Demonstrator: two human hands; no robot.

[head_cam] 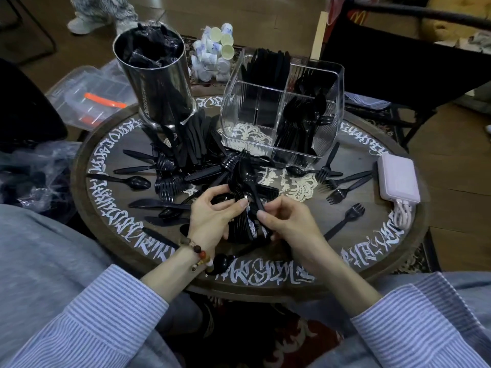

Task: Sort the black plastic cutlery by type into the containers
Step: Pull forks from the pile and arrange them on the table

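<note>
Black plastic cutlery lies scattered over a round dark table (pixel 372 251): a heap of forks, knives and spoons (pixel 186 166) at the middle, loose forks (pixel 345 219) at the right. My left hand (pixel 212 216) grips a stacked bundle of black spoons (pixel 243 208) near the table's front. My right hand (pixel 289 221) pinches the handle of one spoon (pixel 249 179) at that bundle. Behind stands a clear divided container (pixel 281 107) with knives in the back left part and spoons in the right front part. A steel cylinder (pixel 156 75) holds black items.
A pink power bank (pixel 398 179) with white cables lies at the table's right edge. A bag of small white cups (pixel 215 51) sits behind the containers. A clear plastic box (pixel 87 96) with an orange clip is on the floor at left. Someone's shoes show at top left.
</note>
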